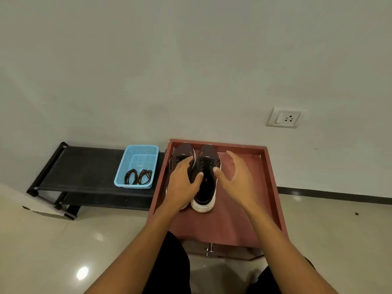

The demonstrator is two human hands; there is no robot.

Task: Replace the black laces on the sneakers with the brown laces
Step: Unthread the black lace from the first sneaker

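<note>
Squarely on the red-brown tray (222,225) stand the two dark sneakers (206,187), side by side with toes toward the wall, their black laces (206,162) threaded in. The left hand (182,181) lies over the left sneaker, fingers loosely spread and barely bent, its thumb reaching across to the collar of the right one. The right hand (237,177) is held beside the right sneaker with fingers apart and nearly straight — only the thumb tip touches the shoe's side. The brown laces (139,177) lie in two coils at the near end of a blue basket (142,147), which sits on a black rack (84,166) just left of the tray. A wall socket (285,118) is mounted off to the right.
</note>
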